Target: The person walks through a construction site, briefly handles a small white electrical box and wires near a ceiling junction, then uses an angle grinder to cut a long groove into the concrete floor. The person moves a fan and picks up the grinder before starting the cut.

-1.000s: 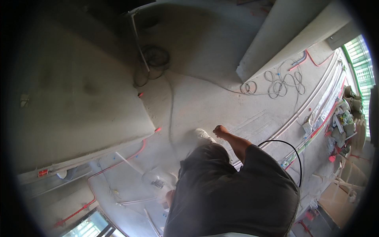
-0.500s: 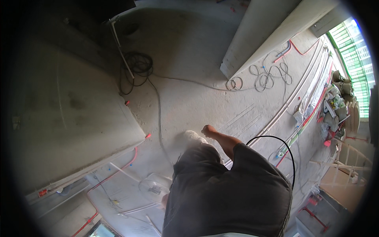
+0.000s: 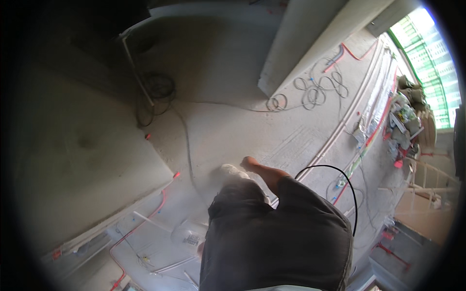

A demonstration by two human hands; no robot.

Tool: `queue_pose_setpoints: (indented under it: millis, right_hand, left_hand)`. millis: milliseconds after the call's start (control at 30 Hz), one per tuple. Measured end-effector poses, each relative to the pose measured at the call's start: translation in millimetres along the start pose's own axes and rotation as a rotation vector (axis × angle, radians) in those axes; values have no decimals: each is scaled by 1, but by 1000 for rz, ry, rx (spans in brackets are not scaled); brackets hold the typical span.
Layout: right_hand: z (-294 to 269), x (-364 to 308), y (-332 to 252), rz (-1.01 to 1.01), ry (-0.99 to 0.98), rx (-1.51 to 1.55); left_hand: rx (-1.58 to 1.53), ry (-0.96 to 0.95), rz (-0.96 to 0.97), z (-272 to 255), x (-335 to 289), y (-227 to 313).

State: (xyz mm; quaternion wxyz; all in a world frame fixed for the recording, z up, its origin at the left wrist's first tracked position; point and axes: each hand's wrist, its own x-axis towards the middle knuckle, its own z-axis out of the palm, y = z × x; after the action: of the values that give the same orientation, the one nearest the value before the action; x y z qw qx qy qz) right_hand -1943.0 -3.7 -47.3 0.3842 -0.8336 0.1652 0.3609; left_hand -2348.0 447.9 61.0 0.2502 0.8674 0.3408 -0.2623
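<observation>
- Two hands in view: right hand [image 3: 249,163] curled into a fist near a pale shoe [image 3: 232,170]
- Left hand [image 3: 200,249] mostly hidden behind dark clothing [image 3: 276,237]; cannot tell whether it grips
- Translucent container [image 3: 183,236] just beside the left hand, left of the dark clothing

Matt, rough concrete floor [image 3: 228,128]

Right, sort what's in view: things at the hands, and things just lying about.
At the hands:
- left hand, mostly hidden
- pale container, beside the left hand; grip unclear
- right hand, nothing visible in it

Lying about:
- dark coiled cable
- thin looped cable
- red piping at lower left
- heap of bags and scraps
</observation>
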Motion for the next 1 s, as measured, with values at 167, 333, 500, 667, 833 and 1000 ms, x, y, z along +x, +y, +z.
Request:
queue_pose_setpoints:
  millis: [167, 333, 500, 667, 833, 1000]
  right_hand:
    - [5, 13, -2, -38, 1, 48]
    - [8, 13, -3, -35, 14, 83]
    - [4, 1, -1, -30, 1, 75]
    - [9, 1, 4, 43, -2, 94]
    - [9, 0, 9, 7, 20, 122]
    - [-1, -9, 5, 57, -49, 101]
  left_hand:
    - [140, -48, 46, 2, 17, 3]
    - [195, -70, 64, 3, 26, -1]
    - [239, -92, 76, -2, 33, -4]
    - [281, -107, 92, -6, 43, -6]
    - [322, -122, 114, -11, 53, -4]
    - [363, -138, 124, -15, 61, -5]
